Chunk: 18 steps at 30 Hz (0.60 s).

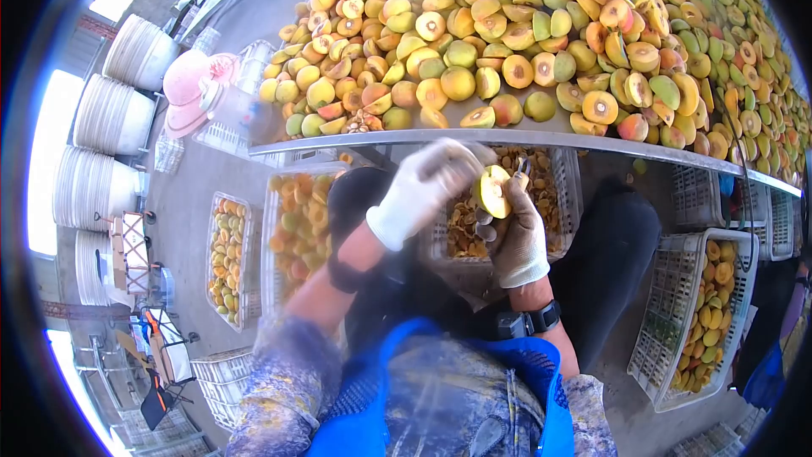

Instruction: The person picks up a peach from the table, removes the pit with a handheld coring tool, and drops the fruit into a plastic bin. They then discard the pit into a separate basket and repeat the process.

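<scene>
My right hand [518, 237], in a stained whitish glove, is closed around a halved peach [492, 192], its pale cut face turned up to the left. A small curved metal tool [523, 167] sticks up by its thumb; how it is gripped is hard to see. My left hand [436, 179], gloved in white, is just left of the fruit, its fingers smeared by motion, so whether they hold anything cannot be told. Below both hands, between my knees, a crate [438, 241] holds orange-brown peach pieces. Ahead, halved peaches [461, 55] lie heaped on a metal-edged table [474, 133].
Fruit-filled crates stand left of my leg [272, 245], farther left [247, 288] and at right [655, 330]. Stacked white tubs [97, 186] line the left wall. A pink hat [188, 89] is near the table's left corner. The table edge runs just beyond my hands.
</scene>
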Each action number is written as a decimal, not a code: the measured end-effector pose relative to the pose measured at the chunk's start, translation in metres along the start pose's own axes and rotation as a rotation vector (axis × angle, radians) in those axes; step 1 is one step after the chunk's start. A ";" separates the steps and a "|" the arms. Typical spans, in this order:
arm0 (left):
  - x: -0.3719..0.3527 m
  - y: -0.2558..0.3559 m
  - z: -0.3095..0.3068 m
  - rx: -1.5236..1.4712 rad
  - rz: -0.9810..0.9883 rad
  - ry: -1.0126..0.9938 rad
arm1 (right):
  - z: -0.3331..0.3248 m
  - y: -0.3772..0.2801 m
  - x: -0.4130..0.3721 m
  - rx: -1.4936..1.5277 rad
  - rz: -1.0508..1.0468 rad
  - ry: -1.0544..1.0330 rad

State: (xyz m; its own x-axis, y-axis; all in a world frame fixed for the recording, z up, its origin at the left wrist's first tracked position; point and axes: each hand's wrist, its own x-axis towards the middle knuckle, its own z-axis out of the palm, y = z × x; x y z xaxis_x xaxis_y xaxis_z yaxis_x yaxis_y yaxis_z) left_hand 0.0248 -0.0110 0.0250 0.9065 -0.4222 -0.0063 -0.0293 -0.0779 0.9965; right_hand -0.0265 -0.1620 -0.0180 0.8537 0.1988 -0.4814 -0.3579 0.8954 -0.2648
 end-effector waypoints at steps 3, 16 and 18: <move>-0.008 -0.013 0.008 -0.322 -0.106 0.205 | -0.009 0.004 0.001 -0.226 -0.121 -0.058; -0.019 -0.042 0.020 -0.379 0.074 0.010 | -0.018 0.015 0.008 -0.513 -0.200 -0.012; -0.019 -0.046 0.022 -0.536 0.027 0.022 | -0.025 0.019 0.015 -0.393 -0.166 -0.004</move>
State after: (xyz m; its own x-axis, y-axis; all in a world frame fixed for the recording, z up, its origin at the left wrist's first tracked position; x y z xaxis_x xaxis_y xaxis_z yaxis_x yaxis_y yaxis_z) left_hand -0.0004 -0.0189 -0.0227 0.9170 -0.3985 0.0162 0.1610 0.4070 0.8991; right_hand -0.0299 -0.1515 -0.0511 0.9132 0.0666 -0.4021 -0.3313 0.6959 -0.6372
